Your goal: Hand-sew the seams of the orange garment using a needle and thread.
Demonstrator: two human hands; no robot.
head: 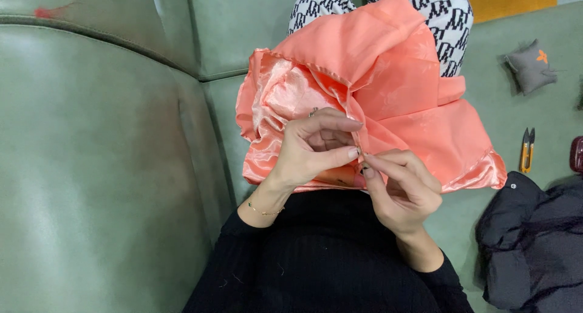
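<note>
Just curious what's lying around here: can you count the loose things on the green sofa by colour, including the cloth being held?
Pink-orange: 1, the satin cloth, pinched by the left hand and right hand
Grey: 1, the small cushion
Yellow: 1, the thread snips
Black: 1, the dark garment
Total: 4

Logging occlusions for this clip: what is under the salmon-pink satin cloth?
Under the satin cloth lie the person's knees in black-and-white patterned trousers, showing only above it. Left hand and right hand pinch its edge; the lap beneath is covered.

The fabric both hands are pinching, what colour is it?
Shiny salmon-pink fabric, seen best in the head view.
</note>
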